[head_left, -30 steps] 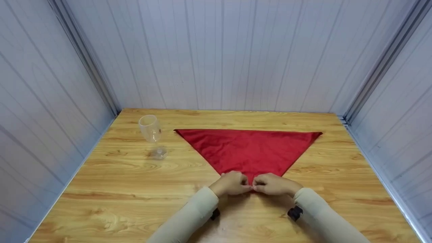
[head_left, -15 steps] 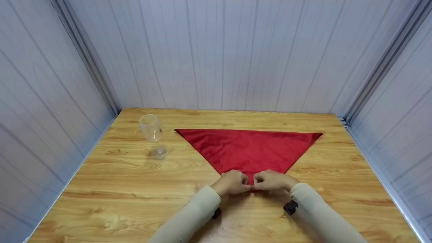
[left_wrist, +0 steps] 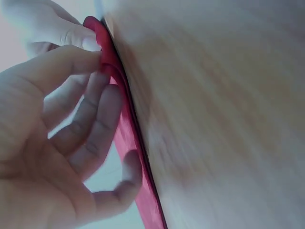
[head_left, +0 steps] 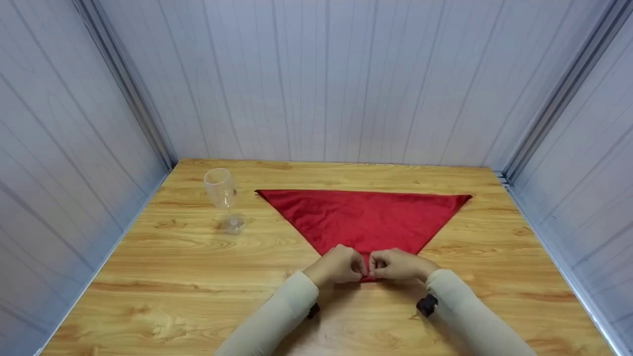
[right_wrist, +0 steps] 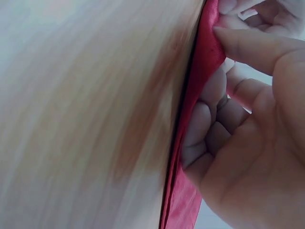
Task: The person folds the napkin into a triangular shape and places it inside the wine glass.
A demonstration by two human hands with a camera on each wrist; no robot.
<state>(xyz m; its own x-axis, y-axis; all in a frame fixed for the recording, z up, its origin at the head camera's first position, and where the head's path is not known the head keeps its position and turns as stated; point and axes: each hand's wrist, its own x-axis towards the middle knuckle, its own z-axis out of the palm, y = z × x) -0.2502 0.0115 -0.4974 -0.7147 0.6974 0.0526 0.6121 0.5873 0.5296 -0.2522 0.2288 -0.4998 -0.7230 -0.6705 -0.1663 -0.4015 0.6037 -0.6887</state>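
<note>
A red cloth napkin (head_left: 366, 222) lies on the table as a wide triangle, its long edge at the far side and its point towards me. The left hand (head_left: 340, 264) pinches the near end of the napkin between thumb and forefinger; in the left wrist view the cloth (left_wrist: 126, 129) bulges at those fingertips, other fingers bent along it. Close beside it, the right hand (head_left: 399, 264) pinches the same end, and the right wrist view shows its thumb pressed to the cloth (right_wrist: 207, 45). Both hands hide much of the napkin's tip.
A clear stemmed glass (head_left: 220, 190) stands upright on the wooden table (head_left: 173, 277), left of the napkin. Pale panelled walls (head_left: 316, 79) close in the back and both sides. Dark wrist devices (head_left: 427, 305) sit under the cuffs.
The right hand has shifted slightly away from the near edge, and the left hand's knuckles have risen a little. A sliver of red cloth shows beneath the fingertips. Napkin and glass stay put.
</note>
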